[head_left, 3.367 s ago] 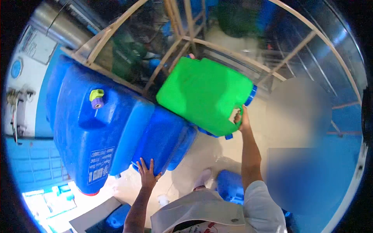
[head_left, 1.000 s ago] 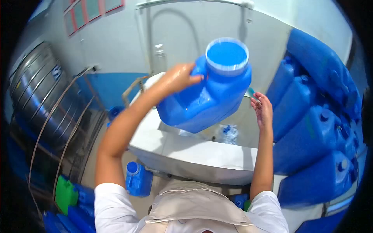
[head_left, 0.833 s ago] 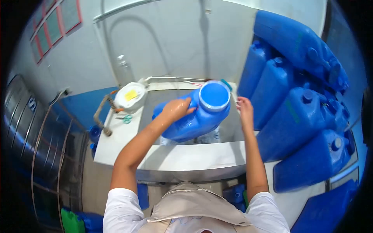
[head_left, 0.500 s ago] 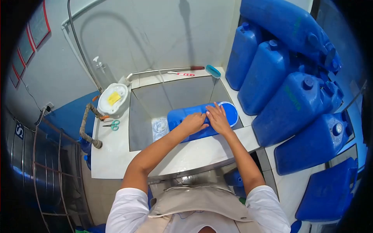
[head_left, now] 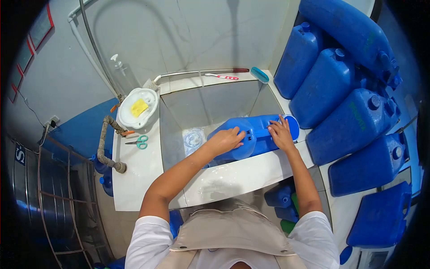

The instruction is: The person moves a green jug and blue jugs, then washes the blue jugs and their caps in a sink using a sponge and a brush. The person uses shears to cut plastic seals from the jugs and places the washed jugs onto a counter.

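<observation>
A blue water jug (head_left: 244, 150) lies on its side across the sink (head_left: 177, 105), its handle (head_left: 261, 133) and dark letters facing up. At its right end is a large round blue cap (head_left: 293, 127) with a white rim. My left hand (head_left: 227, 140) rests over the jug's left part, fingers bent against its surface. With its fingers bent over the handle's right end, my right hand (head_left: 281, 134) holds the jug close by the cap. Clear crumpled plastic (head_left: 194, 139) lies on the sink bottom left of the jug.
On the left counter are a white basin (head_left: 150, 117) with a yellow sponge (head_left: 139, 107), green-handled scissors (head_left: 141, 142) and a pump bottle (head_left: 121, 74). A teal brush (head_left: 259, 75) and a red-and-white toothbrush (head_left: 221, 76) lie on the back ledge. Blue jerrycans (head_left: 345, 125) crowd the right.
The jug has turned, so its handle and letters now face up. My hands, close together before, are apart: the left on the body, the right by the cap. The view has shifted slightly.
</observation>
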Tool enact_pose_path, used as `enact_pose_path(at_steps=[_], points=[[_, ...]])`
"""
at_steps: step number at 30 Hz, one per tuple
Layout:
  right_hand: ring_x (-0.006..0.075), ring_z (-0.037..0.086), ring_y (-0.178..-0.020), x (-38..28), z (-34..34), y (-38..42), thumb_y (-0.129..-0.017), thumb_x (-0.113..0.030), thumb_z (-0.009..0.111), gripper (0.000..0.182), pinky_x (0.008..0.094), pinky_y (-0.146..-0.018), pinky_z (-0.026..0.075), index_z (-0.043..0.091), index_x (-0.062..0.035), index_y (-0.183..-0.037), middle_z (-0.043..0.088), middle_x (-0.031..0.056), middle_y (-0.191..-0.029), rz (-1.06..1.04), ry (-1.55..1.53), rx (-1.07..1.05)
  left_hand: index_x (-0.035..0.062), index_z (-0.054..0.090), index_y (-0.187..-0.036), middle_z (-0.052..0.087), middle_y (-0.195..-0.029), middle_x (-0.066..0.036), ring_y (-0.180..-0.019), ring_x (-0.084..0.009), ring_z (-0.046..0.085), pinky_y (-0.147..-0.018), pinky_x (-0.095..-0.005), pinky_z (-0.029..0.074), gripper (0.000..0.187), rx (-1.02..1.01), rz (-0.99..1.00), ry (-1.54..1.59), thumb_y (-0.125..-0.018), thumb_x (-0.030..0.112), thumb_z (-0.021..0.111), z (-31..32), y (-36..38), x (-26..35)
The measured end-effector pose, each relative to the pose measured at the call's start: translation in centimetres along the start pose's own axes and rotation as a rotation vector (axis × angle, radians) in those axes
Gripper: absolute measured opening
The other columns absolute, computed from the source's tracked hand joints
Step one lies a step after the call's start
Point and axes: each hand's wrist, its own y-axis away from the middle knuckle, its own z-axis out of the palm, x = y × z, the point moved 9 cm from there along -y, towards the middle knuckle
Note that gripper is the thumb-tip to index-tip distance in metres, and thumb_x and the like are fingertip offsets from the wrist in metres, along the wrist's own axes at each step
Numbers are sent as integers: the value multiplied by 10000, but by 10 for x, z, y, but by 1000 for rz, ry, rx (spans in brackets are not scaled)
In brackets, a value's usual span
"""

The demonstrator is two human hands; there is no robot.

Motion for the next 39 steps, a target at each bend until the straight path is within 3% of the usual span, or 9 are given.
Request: enact_pose_path(at_steps=[9, 12, 15, 20, 27, 29, 31, 33, 39], points=[[323, 282, -1324, 9, -3, -6, -925, -347, 446, 361, 504, -1096, 126, 650, -75, -1045, 537, 123, -1246, -19, -46, -121, -5, 519, -920, 582, -682, -220, -589, -397, 583, -533, -469, 477, 443, -126, -624, 128, -879, 436, 524, 3, 17, -30], [338, 294, -1315, 37, -21, -9, -945, -335, 412, 384, 525, -1081, 162, 625, -56, -1099, 508, 170, -1270, 93, -327, 29, 17, 553, -927, 593, -828, -228, -762, -360, 604, -626, -430, 495, 336, 9, -531, 148, -851, 344, 575, -11, 7, -16], [476, 257, -1285, 92, -22, 5, -834, -565, 498, 710, 609, -1025, 197, 388, -89, -1349, 292, 263, -1406, 731, -56, -2, 9, 564, -848, 578, -863, -185, -880, -314, 578, -804, -419, 478, 182, -47, -313, 56, -765, 160, 620, -11, -4, 6], [431, 258, -1283, 89, -16, 9, -691, -540, 651, 839, 589, -975, 267, 353, -137, -1363, 290, 218, -1392, 829, 58, 72, 21, 576, -875, 562, -833, -144, -885, -304, 548, -951, -476, 393, 174, 74, 48, 253, -710, 67, 602, -24, -30, 54], [409, 261, -1282, 72, -31, -10, -594, -444, 725, 842, 616, -981, 249, 400, -140, -1309, 345, 183, -1330, -3, 28, -4, 30, 557, -977, 605, -836, -152, -776, -307, 615, -695, -426, 501, 254, -82, -273, 40, -772, 171, 609, 63, -103, 23], [393, 242, -1299, 47, -23, -13, -554, -432, 748, 893, 609, -1033, 196, 387, -130, -1313, 319, 180, -1362, -239, 225, -474, 32, 549, -977, 616, -796, -141, -693, -305, 632, -583, -408, 517, 265, -157, -335, -53, -778, 195, 613, 79, -104, 16], [422, 224, -1303, 43, -16, -15, -540, -456, 755, 969, 626, -1048, 147, 331, -131, -1349, 280, 193, -1388, -173, 233, -562, 42, 546, -962, 623, -727, -109, -589, -292, 630, -488, -399, 502, 260, -111, -346, -102, -800, 236, 611, 72, -102, 16], [514, 194, -1278, 70, -27, -15, -583, -476, 723, 991, 668, -1011, 185, 242, -184, -1399, 241, 206, -1403, 342, 126, -484, 45, 545, -953, 626, -731, -113, -605, -290, 632, -503, -400, 504, 260, -117, -347, -87, -809, 251, 609, 67, -102, 19], [530, 263, -1232, 35, -32, -24, -565, -497, 737, 970, 672, -930, 304, 290, -211, -1377, 245, 222, -1396, -19, 212, -531, 64, 544, -948, 622, -714, -104, -623, -287, 630, -527, -398, 504, 307, -94, -341, -15, -797, 316, 634, 61, -86, 8]])
